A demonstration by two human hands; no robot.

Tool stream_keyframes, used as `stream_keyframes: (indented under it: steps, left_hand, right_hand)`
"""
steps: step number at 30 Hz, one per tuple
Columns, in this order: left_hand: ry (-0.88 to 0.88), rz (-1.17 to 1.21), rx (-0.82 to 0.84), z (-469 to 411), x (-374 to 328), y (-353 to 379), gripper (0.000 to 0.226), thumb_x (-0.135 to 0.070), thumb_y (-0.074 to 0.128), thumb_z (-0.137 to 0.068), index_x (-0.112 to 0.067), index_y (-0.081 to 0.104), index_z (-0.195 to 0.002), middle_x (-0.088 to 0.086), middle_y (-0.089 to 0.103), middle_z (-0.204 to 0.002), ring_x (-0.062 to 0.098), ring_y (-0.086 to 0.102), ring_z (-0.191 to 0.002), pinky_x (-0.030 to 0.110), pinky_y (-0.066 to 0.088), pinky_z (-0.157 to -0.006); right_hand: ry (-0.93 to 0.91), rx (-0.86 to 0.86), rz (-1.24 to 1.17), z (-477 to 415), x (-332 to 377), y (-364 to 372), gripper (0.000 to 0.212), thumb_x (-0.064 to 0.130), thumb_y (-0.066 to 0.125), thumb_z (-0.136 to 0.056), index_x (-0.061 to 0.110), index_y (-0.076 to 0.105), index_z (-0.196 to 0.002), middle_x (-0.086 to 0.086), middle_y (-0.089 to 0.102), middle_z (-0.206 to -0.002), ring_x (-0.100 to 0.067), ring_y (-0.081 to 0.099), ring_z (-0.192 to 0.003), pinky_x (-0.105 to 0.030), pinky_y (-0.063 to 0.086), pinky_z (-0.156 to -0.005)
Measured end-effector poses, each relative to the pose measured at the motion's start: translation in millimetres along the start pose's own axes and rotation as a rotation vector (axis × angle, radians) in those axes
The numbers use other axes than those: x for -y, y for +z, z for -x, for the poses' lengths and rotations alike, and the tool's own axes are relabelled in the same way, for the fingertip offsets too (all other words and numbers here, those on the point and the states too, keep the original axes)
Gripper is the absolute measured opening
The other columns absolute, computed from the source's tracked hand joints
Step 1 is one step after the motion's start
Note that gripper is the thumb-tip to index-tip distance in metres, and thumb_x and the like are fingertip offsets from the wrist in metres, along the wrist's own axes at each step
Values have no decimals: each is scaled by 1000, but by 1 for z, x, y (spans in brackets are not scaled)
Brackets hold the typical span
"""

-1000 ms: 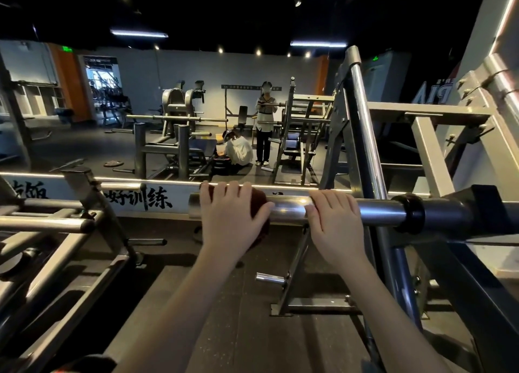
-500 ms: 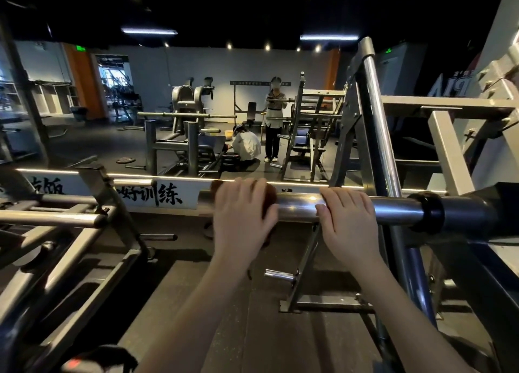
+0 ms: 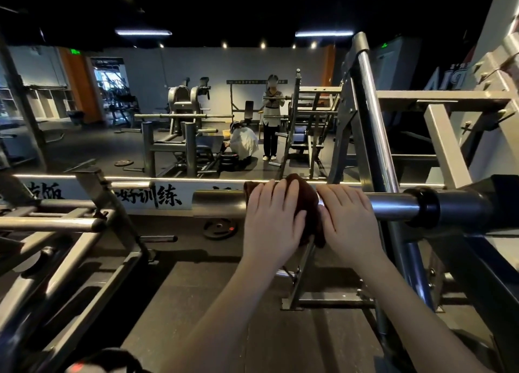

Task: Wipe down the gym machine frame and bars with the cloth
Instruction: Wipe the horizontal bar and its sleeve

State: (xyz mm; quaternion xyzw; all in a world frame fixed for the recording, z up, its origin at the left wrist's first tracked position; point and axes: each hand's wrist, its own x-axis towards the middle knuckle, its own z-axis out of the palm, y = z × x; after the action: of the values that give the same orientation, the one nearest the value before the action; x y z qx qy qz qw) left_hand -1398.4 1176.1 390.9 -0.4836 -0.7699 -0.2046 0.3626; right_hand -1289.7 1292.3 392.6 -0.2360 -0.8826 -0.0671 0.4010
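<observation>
A shiny steel bar (image 3: 219,204) runs across the middle of the view into a black collar (image 3: 427,205) on the machine frame (image 3: 373,136) at right. A dark brown cloth (image 3: 307,201) is wrapped over the bar. My left hand (image 3: 271,221) lies over the cloth with its fingers curled over the bar's top. Right beside it, my right hand (image 3: 348,218) rests on the bar, fingers draped over it, its side touching the cloth. The cloth's lower end hangs between the two hands.
A second machine's steel bars (image 3: 56,223) slope at lower left. A weight plate (image 3: 220,229) lies on the dark floor below the bar. A wall mirror behind shows two people (image 3: 271,119) and other equipment. A chrome upright (image 3: 373,119) rises just right of my hands.
My left hand has slid the cloth rightward along the bar until it meets my right hand. More bare bar now shows at the left end.
</observation>
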Motion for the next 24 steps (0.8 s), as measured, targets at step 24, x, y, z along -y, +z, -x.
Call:
stream_keyframes:
  steps: [24]
  left_hand:
    - [74,225,156,-17,-6,-25,60,-38,21,-94,-14,43,-144,2,54,-139,17,45,-130,36,25,-115]
  right_hand:
    - [116,-25,-354,10,7,-20,47,43,38,-95,18,57,-130,4,60,-127,-4,42,-123,-40,25,-115]
